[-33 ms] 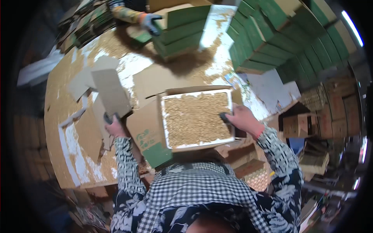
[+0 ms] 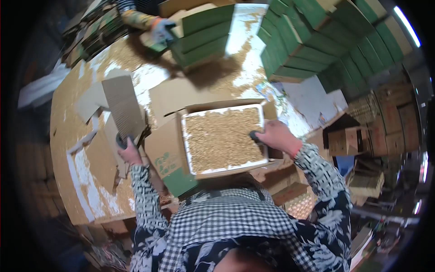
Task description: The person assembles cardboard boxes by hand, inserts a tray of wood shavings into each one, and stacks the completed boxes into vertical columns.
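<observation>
Before me sits an open cardboard carton [image 2: 229, 177], around a white foam box [image 2: 187, 159] filled to near its rim with tan, husk-like loose material [image 2: 222, 138]. My right hand [image 2: 277, 135] is closed over the right rim of the foam box, its dark-covered fingertips over the filling. On the left, my left hand [image 2: 130, 153], also with dark finger covers, is closed at the lower edge of a loose cardboard sheet [image 2: 121, 102]. A carton flap [image 2: 165, 156] with green print spreads out between the left hand and the box.
Across the table, another person's gloved hand [image 2: 162, 31] touches a stack of green cartons [image 2: 204, 43]. More green cartons [image 2: 308, 43] are piled at the far right. Loose husk and cardboard scraps [image 2: 102, 156] cover the table's left side. A tray of round, egg-like items [image 2: 300, 206] lies at lower right.
The whole view has shifted slightly, moving the scene left in the picture. My left fingers sit slightly lower on the cardboard sheet's edge. My right hand stays on the foam box's rim.
</observation>
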Demonstrator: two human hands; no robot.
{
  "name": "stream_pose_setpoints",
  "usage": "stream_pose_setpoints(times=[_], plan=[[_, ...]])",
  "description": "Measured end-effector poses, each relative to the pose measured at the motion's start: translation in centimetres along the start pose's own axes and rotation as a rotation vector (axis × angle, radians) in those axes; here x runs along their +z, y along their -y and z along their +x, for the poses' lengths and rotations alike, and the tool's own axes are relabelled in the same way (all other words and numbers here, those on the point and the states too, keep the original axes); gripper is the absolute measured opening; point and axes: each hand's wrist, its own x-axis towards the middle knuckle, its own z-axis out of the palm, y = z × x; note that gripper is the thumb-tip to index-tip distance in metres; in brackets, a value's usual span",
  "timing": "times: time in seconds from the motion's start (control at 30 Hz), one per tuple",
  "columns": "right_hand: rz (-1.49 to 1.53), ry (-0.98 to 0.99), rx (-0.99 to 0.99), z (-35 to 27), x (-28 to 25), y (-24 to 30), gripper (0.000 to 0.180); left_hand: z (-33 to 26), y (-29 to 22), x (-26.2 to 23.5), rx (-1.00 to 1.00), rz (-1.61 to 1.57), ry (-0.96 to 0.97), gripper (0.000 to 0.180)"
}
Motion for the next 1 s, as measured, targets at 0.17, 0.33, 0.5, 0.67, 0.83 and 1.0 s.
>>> stream_pose_setpoints(times=[0.17,0.33,0.5,0.67,0.83,1.0], plan=[[0.027,-0.269,-0.176,0.0,1.5,-1.2,0.077,-7.5,-10.9,1.1,0.057,-0.168,0.427,0.023],[0.291,-0.582,-0.666,-1.9,3.0,-3.9,0.054,-12.1,-12.2,3.1,-0.113,-0.233,0.581,0.037],[0.37,-1.158,-0.363,1.4,1.7,-15.5,0.028,-15.1,-15.4,0.7,-0.032,0.595,0.399,0.051],[-0.102,-1.072,0.711,5.7,9.6,-44.4,0.039,-15.3,-9.6,-5.7,-0.165,0.228,0.188,0.054],[-0.083,-0.676,0.881,6.7,13.4,-43.2,0.038,-15.3,-9.4,-7.2,-0.111,0.501,0.148,0.055],[0.363,-1.19,-0.029,8.3,10.0,-27.1,0.025,-15.9,-8.8,-6.2,0.098,0.517,-0.001,0.043]])
